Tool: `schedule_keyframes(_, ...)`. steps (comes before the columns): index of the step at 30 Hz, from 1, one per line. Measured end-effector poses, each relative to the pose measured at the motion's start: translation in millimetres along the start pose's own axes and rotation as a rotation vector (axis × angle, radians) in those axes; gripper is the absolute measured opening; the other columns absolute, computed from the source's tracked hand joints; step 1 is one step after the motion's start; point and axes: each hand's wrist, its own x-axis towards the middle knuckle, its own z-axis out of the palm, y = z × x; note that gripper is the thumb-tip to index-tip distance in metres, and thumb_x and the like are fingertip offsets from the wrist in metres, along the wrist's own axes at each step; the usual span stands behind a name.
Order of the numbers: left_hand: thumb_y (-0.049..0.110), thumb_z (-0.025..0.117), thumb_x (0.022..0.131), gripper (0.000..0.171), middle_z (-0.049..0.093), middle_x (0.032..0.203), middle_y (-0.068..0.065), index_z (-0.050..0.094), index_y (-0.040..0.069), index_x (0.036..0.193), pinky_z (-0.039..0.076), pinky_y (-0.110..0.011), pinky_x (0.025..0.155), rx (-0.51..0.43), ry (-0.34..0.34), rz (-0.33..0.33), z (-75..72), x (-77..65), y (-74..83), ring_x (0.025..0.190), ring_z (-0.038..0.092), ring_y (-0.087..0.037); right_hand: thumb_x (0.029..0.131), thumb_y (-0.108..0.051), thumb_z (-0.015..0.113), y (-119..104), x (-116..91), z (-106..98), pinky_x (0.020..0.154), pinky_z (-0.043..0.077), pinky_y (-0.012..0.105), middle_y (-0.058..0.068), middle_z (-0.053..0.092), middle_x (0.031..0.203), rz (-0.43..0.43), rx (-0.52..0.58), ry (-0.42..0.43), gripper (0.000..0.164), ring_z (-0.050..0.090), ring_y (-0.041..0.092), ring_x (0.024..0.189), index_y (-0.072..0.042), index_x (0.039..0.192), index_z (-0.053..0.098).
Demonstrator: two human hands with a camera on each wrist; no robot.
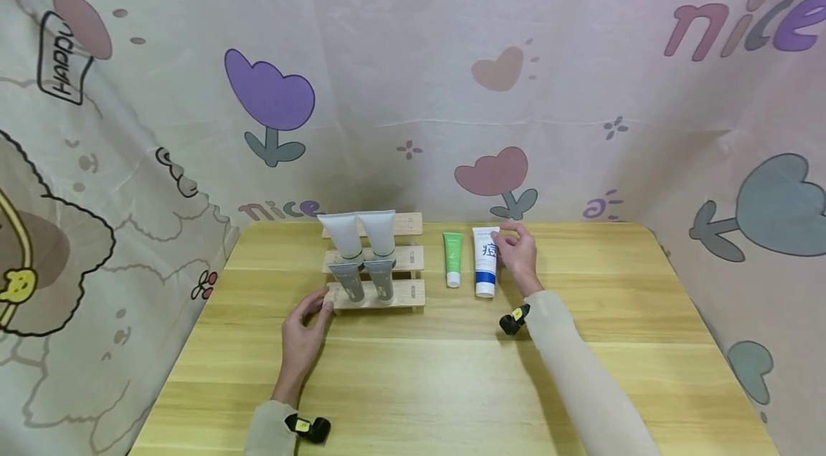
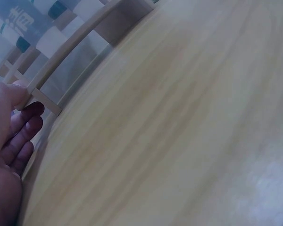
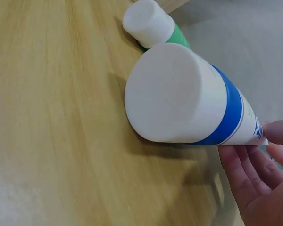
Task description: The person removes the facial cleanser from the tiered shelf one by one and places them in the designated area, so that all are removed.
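A three-step wooden display rack stands left of the table's middle. My left hand holds its lowest step at the left front corner; the left wrist view shows the thumb over the board's edge and the fingers below it. Two larger pale tubes stand caps down on the rack, with two smaller grey tubes in front. My right hand pinches the flat upper end of a white tube with a blue band, cap towards me. Left of it lies a green tube with a white cap.
The wooden table reaches back to a patterned cloth hanging behind and at both sides. A small black camera sits on each wrist.
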Motion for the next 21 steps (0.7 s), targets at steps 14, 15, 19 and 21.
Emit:
schedule_keyframes(14, 0.006, 0.072, 0.097, 0.028, 0.075, 0.112, -0.013, 0.072, 0.004, 0.125, 0.048, -0.015, 0.085, -0.018, 0.007, -0.009, 4.9, 2.7, -27.0, 0.097, 0.067, -0.016, 0.102, -0.024, 0.067, 6.2, 7.6, 0.3, 0.072, 0.053, 0.022, 0.02, 0.07, 0.124, 0.018, -0.135, 0.014, 0.036, 0.069, 0.031, 0.108, -0.007, 0.132, 0.063)
schedule_keyframes(15, 0.006, 0.071, 0.097, 0.028, 0.075, 0.112, -0.013, 0.072, 0.004, 0.125, 0.048, -0.015, 0.085, -0.011, 0.004, -0.008, 4.5, 2.5, -25.1, 0.096, 0.067, -0.016, 0.101, -0.024, 0.068, 6.3, 8.9, -0.2, 0.071, 0.053, 0.022, 0.02, 0.07, 0.123, 0.015, -0.135, 0.015, 0.036, 0.069, 0.032, 0.107, -0.006, 0.132, 0.063)
schedule_keyframes(19, 0.004, 0.071, 0.097, 0.028, 0.075, 0.109, -0.015, 0.071, 0.0, 0.125, 0.049, -0.017, 0.083, -0.004, -0.002, -0.007, 1.2, 0.8, -6.2, 0.095, 0.068, -0.024, 0.101, -0.024, 0.069, 8.0, 13.8, -0.5, 0.068, 0.053, 0.021, 0.021, 0.072, 0.12, 0.007, -0.15, 0.017, 0.035, 0.07, 0.031, 0.102, -0.006, 0.13, 0.064)
schedule_keyframes(21, 0.002, 0.07, 0.097, 0.028, 0.075, 0.108, -0.017, 0.07, -0.002, 0.125, 0.049, -0.018, 0.083, 0.0, -0.002, 0.0, 0.0, 0.3, -0.9, 0.095, 0.068, -0.026, 0.1, -0.024, 0.069, 8.4, 15.5, -0.2, 0.065, 0.053, 0.021, 0.02, 0.072, 0.119, 0.007, -0.159, 0.018, 0.034, 0.069, 0.03, 0.098, -0.006, 0.129, 0.065)
